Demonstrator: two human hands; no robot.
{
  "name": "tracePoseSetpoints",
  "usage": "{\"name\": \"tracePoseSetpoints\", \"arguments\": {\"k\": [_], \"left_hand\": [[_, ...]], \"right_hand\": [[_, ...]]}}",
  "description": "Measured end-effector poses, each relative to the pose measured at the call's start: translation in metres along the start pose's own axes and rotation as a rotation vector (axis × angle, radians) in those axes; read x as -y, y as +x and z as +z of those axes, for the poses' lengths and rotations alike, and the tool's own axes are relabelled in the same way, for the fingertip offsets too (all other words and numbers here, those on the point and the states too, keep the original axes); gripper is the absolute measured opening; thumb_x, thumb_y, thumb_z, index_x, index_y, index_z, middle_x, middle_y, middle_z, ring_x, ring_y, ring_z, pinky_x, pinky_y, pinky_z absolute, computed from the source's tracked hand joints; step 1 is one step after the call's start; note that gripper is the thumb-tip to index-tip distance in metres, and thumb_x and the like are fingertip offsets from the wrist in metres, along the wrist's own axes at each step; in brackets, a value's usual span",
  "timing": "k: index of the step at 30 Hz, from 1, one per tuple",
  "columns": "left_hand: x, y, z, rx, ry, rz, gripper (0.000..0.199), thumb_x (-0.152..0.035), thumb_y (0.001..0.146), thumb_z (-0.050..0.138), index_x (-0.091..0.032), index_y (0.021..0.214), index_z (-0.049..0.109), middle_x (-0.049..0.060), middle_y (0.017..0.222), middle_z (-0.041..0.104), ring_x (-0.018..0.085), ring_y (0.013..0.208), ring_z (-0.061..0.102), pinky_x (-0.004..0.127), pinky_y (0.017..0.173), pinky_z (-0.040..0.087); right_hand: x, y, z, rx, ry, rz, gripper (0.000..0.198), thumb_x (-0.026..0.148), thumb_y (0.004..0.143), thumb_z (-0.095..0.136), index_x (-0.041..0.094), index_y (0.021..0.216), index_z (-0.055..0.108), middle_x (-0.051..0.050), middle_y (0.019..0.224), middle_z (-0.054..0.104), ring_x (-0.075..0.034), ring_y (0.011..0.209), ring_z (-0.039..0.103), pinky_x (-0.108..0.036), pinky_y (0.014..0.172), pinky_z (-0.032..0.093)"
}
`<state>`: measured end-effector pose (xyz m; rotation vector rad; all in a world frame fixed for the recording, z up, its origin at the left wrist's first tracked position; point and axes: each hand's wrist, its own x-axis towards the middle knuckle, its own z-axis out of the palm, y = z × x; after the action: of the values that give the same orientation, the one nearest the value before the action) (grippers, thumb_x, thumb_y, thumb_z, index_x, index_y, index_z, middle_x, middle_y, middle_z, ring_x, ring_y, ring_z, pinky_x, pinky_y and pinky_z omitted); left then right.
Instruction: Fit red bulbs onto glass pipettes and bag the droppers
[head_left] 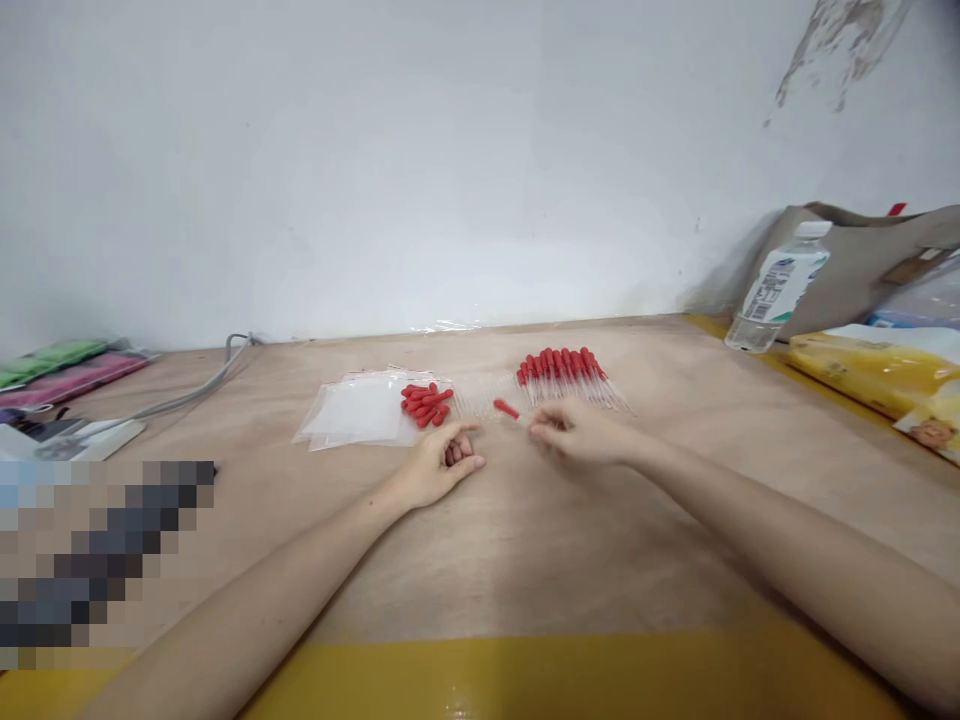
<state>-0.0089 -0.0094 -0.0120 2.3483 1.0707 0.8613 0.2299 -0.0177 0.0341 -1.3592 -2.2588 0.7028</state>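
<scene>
My left hand (442,465) rests on the table, thumb and index finger apart, other fingers curled and nothing held. Just beyond it is a small pile of red rubber bulbs (426,402). Clear glass tubes (476,393) lie side by side between the pile and a row of red-bulbed droppers (562,370). My right hand (566,430), slightly blurred, has its fingertips pinched at the near side of that row. Left of those fingertips a red-bulbed dropper (506,408) points its narrow end toward them; its clear tube appears to run into the pinch.
Clear zip bags (356,408) lie left of the bulbs. At the right stand a tilted water bottle (780,285), a grey bag (862,265) and a yellow packet (870,375). A grey cable (199,385) and green and pink packets (82,370) occupy the left. A wall closes the back.
</scene>
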Motion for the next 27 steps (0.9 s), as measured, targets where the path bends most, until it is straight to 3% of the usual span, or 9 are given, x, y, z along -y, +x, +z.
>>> {"name": "tracePoseSetpoints", "arguments": {"k": [2, 5, 12, 18, 21, 24, 27], "left_hand": [[0.0, 0.001, 0.0, 0.03, 0.038, -0.002, 0.026, -0.029, 0.08, 0.055, -0.016, 0.101, 0.06, 0.001, 0.072, 0.053, 0.009, 0.058, 0.047, 0.021, 0.054, 0.041], [-0.001, 0.001, 0.0, 0.053, 0.086, 0.027, 0.021, -0.029, 0.081, 0.053, -0.016, 0.093, 0.064, 0.003, 0.073, 0.055, 0.011, 0.063, 0.05, 0.022, 0.056, 0.041], [-0.002, -0.001, 0.001, 0.024, 0.099, 0.099, 0.019, -0.027, 0.082, 0.052, -0.015, 0.092, 0.064, 0.004, 0.076, 0.056, 0.012, 0.068, 0.053, 0.024, 0.062, 0.044], [-0.004, -0.001, 0.0, 0.035, 0.101, 0.108, 0.019, -0.026, 0.082, 0.052, -0.015, 0.093, 0.064, 0.004, 0.075, 0.056, 0.012, 0.066, 0.053, 0.024, 0.06, 0.044], [-0.005, 0.0, -0.001, 0.036, 0.111, 0.104, 0.019, -0.026, 0.082, 0.053, -0.016, 0.092, 0.065, 0.004, 0.074, 0.056, 0.012, 0.066, 0.053, 0.024, 0.06, 0.043], [-0.006, 0.0, -0.001, 0.034, 0.122, 0.11, 0.019, -0.026, 0.082, 0.053, -0.016, 0.092, 0.065, 0.004, 0.074, 0.056, 0.012, 0.067, 0.053, 0.024, 0.06, 0.043], [-0.008, 0.0, -0.002, 0.044, 0.14, 0.105, 0.019, -0.026, 0.082, 0.052, -0.016, 0.092, 0.065, 0.003, 0.073, 0.056, 0.012, 0.066, 0.052, 0.024, 0.06, 0.043]], "right_hand": [[-0.013, 0.015, -0.015, -0.085, 0.09, 0.158, 0.02, 0.029, 0.077, 0.048, 0.017, 0.064, 0.058, -0.001, 0.061, 0.062, -0.01, 0.053, 0.054, -0.021, 0.053, 0.039], [-0.027, 0.039, -0.028, -0.315, 0.037, 0.332, 0.019, 0.031, 0.07, 0.054, 0.016, 0.06, 0.061, -0.003, 0.058, 0.062, -0.013, 0.058, 0.058, -0.022, 0.055, 0.04], [-0.039, 0.071, -0.016, -0.551, -0.244, 0.576, 0.024, 0.039, 0.069, 0.053, 0.019, 0.065, 0.065, -0.007, 0.075, 0.065, -0.021, 0.074, 0.06, -0.028, 0.058, 0.041], [-0.05, 0.07, -0.01, -0.561, -0.35, 0.49, 0.032, 0.047, 0.074, 0.049, 0.02, 0.07, 0.066, -0.008, 0.078, 0.066, -0.023, 0.078, 0.06, -0.031, 0.063, 0.042], [-0.043, 0.068, -0.001, -0.539, -0.359, 0.382, 0.03, 0.045, 0.077, 0.048, 0.022, 0.077, 0.067, -0.005, 0.082, 0.067, -0.021, 0.08, 0.06, -0.03, 0.064, 0.041], [-0.033, 0.065, 0.012, -0.452, -0.429, 0.205, 0.029, 0.041, 0.082, 0.045, 0.025, 0.093, 0.066, -0.005, 0.092, 0.067, -0.022, 0.086, 0.059, -0.03, 0.067, 0.04], [-0.026, 0.062, 0.023, -0.331, -0.548, 0.126, 0.037, 0.042, 0.086, 0.038, 0.02, 0.096, 0.066, -0.011, 0.091, 0.066, -0.025, 0.086, 0.059, -0.032, 0.066, 0.039]]}}
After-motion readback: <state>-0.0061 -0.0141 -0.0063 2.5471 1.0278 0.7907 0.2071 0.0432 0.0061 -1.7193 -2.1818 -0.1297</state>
